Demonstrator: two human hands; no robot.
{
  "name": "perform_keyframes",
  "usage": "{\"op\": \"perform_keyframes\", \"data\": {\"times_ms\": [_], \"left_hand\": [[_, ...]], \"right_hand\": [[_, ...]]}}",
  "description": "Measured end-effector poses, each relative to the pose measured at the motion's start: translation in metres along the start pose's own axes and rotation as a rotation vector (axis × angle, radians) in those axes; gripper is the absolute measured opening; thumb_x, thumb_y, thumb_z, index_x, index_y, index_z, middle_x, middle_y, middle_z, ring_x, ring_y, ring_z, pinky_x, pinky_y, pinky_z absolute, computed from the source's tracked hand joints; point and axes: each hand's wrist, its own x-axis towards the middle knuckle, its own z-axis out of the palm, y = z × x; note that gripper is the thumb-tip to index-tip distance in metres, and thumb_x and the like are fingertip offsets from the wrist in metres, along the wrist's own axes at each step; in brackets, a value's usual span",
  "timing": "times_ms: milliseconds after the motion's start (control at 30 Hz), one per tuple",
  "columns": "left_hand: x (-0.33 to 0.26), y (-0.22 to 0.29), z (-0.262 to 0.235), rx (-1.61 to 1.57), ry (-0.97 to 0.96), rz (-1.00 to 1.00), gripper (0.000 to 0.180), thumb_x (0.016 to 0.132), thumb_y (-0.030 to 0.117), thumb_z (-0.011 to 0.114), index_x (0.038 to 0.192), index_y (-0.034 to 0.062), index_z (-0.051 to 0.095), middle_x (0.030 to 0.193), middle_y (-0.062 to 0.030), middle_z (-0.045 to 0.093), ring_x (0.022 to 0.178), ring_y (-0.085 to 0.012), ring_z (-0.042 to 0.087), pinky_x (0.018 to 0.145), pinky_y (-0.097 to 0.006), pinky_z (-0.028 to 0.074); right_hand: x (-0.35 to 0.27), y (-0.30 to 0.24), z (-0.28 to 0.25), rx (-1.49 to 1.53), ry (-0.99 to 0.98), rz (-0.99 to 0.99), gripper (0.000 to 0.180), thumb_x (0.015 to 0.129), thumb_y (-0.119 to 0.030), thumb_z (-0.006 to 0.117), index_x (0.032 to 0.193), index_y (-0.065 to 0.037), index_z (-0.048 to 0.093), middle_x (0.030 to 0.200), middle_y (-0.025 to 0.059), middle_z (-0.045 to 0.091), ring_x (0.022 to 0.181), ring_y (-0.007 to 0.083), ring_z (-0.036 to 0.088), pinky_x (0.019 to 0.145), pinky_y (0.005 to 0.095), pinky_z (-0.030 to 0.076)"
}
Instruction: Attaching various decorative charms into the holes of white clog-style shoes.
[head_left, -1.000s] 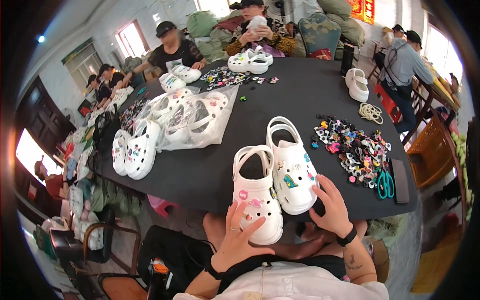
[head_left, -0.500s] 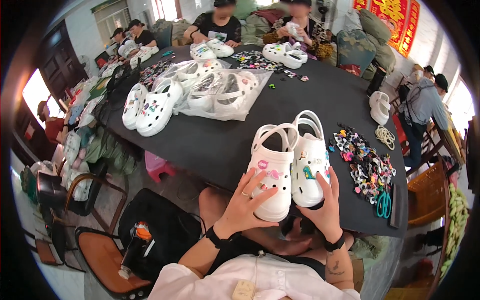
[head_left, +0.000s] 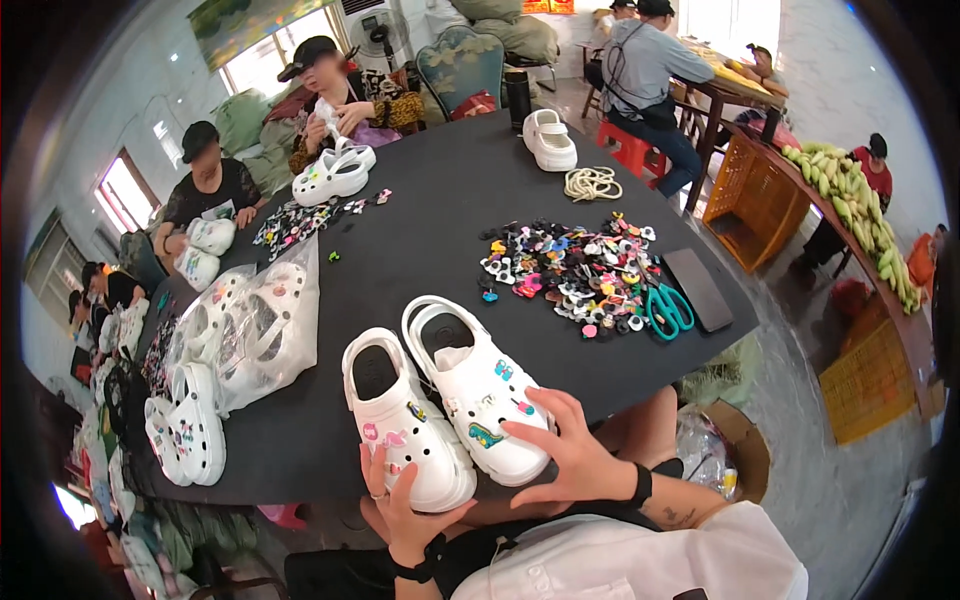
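A pair of white clogs with holes and coloured charms lies on the black table at its near edge, toes toward me. The fingers of my left hand (head_left: 405, 515) curve round the toe of the left clog (head_left: 432, 462), which carries pink charms. My right hand (head_left: 580, 455) grips the right clog (head_left: 478, 390) by its outer side, fingers on the upper and thumb near the toe. Blue charms and a green dinosaur charm (head_left: 485, 435) show on that clog. Both heel straps point away from me. The undersides of the clogs are hidden.
To the right lie a heap of loose charms (head_left: 580, 270), teal scissors (head_left: 669, 311), a dark phone-like slab (head_left: 698, 290) and a cord coil (head_left: 592, 184). A single white shoe (head_left: 549, 140) stands beyond. Bagged clogs (head_left: 270, 330) lie left; co-workers sit across the table (head_left: 420, 240).
The view has swung to the right. The clogs have come down from my hands' raised hold onto the table, heels now resting there. Both hands stay at the toes.
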Motion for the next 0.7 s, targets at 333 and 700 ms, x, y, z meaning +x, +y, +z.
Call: {"op": "perform_keyframes", "data": {"times_ms": [333,700], "left_hand": [[-0.006,-0.003,-0.003,-0.013,-0.016,-0.037,0.096,0.054,0.044,0.095,0.132,0.0178,0.046,0.151,-0.0171,0.03,0.14,-0.0496,0.027,0.107,-0.065,0.035],[-0.006,-0.003,0.0,0.001,0.002,-0.02,0.093,0.053,0.046,0.094,0.128,0.0178,0.048,0.149,-0.0166,0.034,0.14,-0.0491,0.029,0.105,-0.063,0.038]], "right_hand": [[0.037,0.093,-0.049,-0.554,-0.055,0.259,0.053,0.094,-0.046,0.06,0.138,-0.018,0.053,0.151,0.0261,0.031,0.143,0.0411,0.025,0.113,0.0559,0.023],[0.024,0.097,-0.042,-0.605,-0.09,0.236,0.074,0.089,-0.05,0.064,0.141,-0.002,0.045,0.149,0.0156,0.038,0.142,0.0365,0.028,0.115,0.0545,0.018]]}}
